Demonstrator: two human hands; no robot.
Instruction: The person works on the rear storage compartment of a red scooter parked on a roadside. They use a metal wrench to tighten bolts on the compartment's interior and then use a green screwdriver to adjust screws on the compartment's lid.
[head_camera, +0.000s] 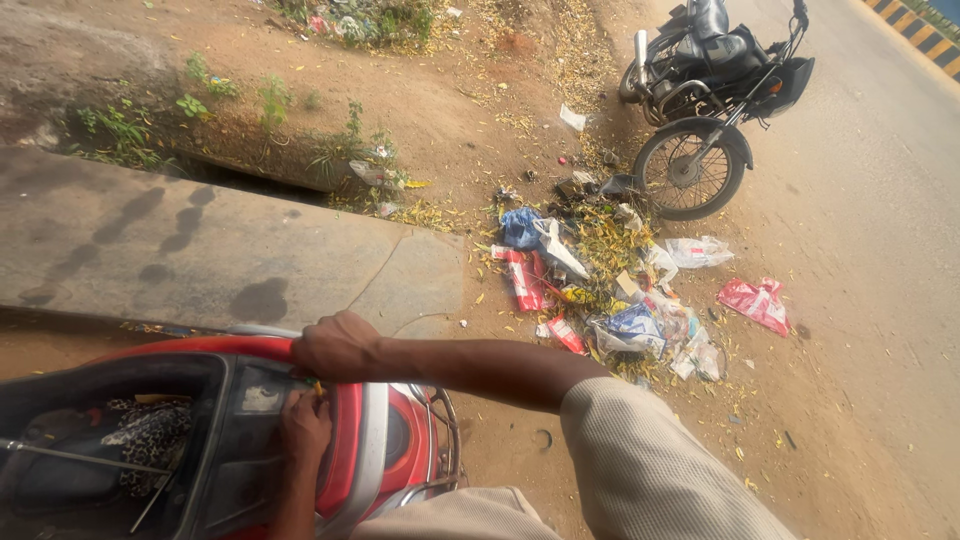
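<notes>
Dusty roadside, a concrete slab (200, 245) at left, litter (610, 290) and a parked motorcycle (710, 100) at right. My left hand (303, 428) presses flat inside the red scooter's (350, 440) open seat compartment; my right hand (335, 347) grips its rim, steadying it.

The scooter (350, 440) has a glossy red body with a silver-grey band along its rear edge and a black lining inside the open storage well. In that well lies a cloth (150, 435) with a leopard-like print, dark spots on pale tan. The sleeve (650, 470) is light beige with a fine grid weave. The parked motorcycle (715, 90) is black with chrome parts. The litter pile (600, 290) mixes red, blue, white and pink wrappers over yellow dry leaves. The ground (470, 120) is reddish-brown dirt; the slab (200, 250) is grey with darker blotches.
</notes>
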